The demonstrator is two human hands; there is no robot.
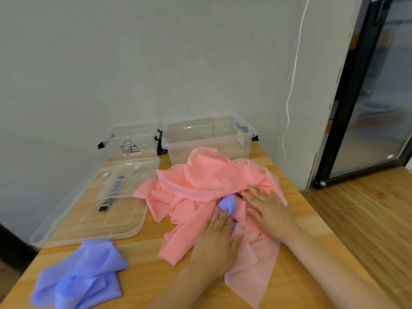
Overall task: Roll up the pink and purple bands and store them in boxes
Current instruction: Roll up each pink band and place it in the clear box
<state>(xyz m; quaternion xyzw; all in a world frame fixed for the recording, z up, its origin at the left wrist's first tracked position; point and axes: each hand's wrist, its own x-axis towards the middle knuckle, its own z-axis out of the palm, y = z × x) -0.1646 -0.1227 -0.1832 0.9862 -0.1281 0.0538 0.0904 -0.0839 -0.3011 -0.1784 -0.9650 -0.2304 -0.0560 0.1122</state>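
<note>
bench (142,259): light wood, set against a grey wall, carried everything below.
purple band, loose (80,277): crumpled heap at the near-left corner of the bench, well apart from both hands, not rolled.
lids (89,210): two clear plastic lids, smaller one stacked on the larger, lay flat left of centre; dark latch pieces showed through them.
left box (131,141): clear, open, at the back against the wall, paper label on its front, black clips at the sides. Looked empty as far as the clear walls showed.
right box (209,139): clear, bigger, open, just beside the left box; back edge of the pink pile touched its front wall.
pink band (200,181): large rumpled pile mid-bench, one tail ran toward the near edge between the forearms. Not rolled, not in a box.
purple band, buried (227,202): small fold poking out of the pink pile, between the two hands.
left hand (216,239): palm down on the pink band, fingers fairly straight and close together, tips touched the near edge of the purple fold. No clear pinch visible.
right hand (267,204): palm down, fingers spread wide and flat on the pink band just right of the purple fold; gripped nothing.
white cable (294,72): hung down the wall right of the boxes.
glass door (374,85): black frame, far right, over a wood floor.
</note>
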